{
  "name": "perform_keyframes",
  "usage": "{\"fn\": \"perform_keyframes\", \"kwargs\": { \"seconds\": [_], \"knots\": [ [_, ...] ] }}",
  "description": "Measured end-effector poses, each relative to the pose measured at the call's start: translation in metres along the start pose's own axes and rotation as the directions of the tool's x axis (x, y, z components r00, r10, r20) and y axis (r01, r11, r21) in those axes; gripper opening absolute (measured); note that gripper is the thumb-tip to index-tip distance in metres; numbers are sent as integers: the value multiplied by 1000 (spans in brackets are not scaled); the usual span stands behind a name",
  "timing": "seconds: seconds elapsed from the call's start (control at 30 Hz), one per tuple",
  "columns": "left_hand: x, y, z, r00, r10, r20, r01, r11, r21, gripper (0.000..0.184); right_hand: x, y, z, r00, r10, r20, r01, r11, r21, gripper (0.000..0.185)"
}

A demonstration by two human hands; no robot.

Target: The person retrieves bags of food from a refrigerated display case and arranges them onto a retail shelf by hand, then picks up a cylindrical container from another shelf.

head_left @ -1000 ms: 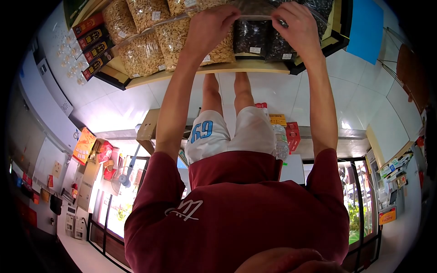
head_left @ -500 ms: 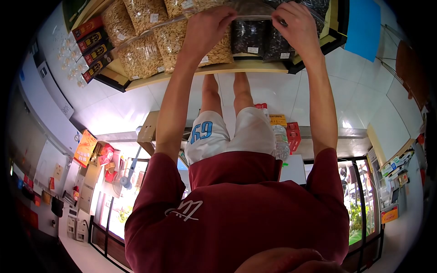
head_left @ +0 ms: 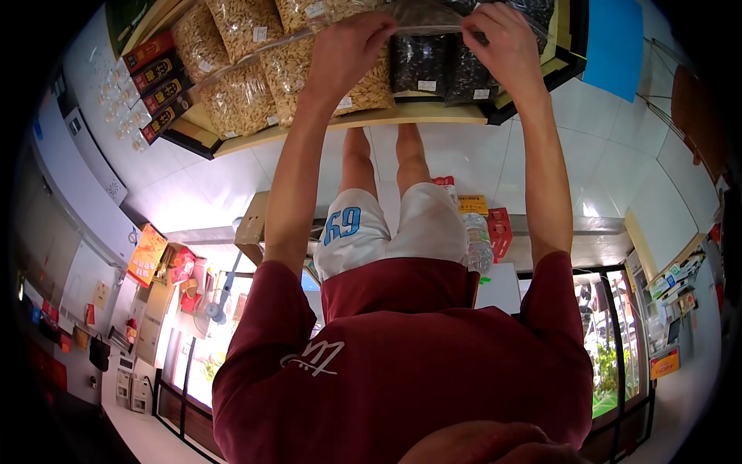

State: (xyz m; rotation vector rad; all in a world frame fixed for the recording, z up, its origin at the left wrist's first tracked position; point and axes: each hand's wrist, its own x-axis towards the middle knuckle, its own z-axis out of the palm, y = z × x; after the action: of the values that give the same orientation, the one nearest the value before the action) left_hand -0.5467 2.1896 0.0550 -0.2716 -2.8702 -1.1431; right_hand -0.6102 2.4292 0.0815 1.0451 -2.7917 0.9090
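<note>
At the top of the head view, my left hand (head_left: 352,54) and my right hand (head_left: 502,42) are pinched closed on the edge of a clear plastic bag (head_left: 427,30). The edge runs nearly straight between them; the bag's contents cannot be made out. Near my left hand lie clear packs of pale, flat seeds or nuts (head_left: 236,100) with white labels. Below the stretched edge and beside my right hand are packs of dark, near-black goods (head_left: 420,62), also labelled.
A wooden display bin with a pale front rim (head_left: 340,122) and black corners holds the packs. Dark red and black boxes (head_left: 162,93) stand at its left. A blue panel (head_left: 613,46) is on the right. A large plastic bottle (head_left: 478,243) and red carton (head_left: 498,233) sit near my legs.
Both hands keep their pinch on the bag edge. Only a very slight shift of the whole view shows.
</note>
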Motion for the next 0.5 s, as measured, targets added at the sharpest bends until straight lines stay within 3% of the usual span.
{"fn": "perform_keyframes", "kwargs": {
  "seconds": [0.5],
  "knots": [
    [2,0,-3,999,-35,36,35,999,1,14,-5,10,-2,999,51,-6,-51,999,3,13]
  ]
}}
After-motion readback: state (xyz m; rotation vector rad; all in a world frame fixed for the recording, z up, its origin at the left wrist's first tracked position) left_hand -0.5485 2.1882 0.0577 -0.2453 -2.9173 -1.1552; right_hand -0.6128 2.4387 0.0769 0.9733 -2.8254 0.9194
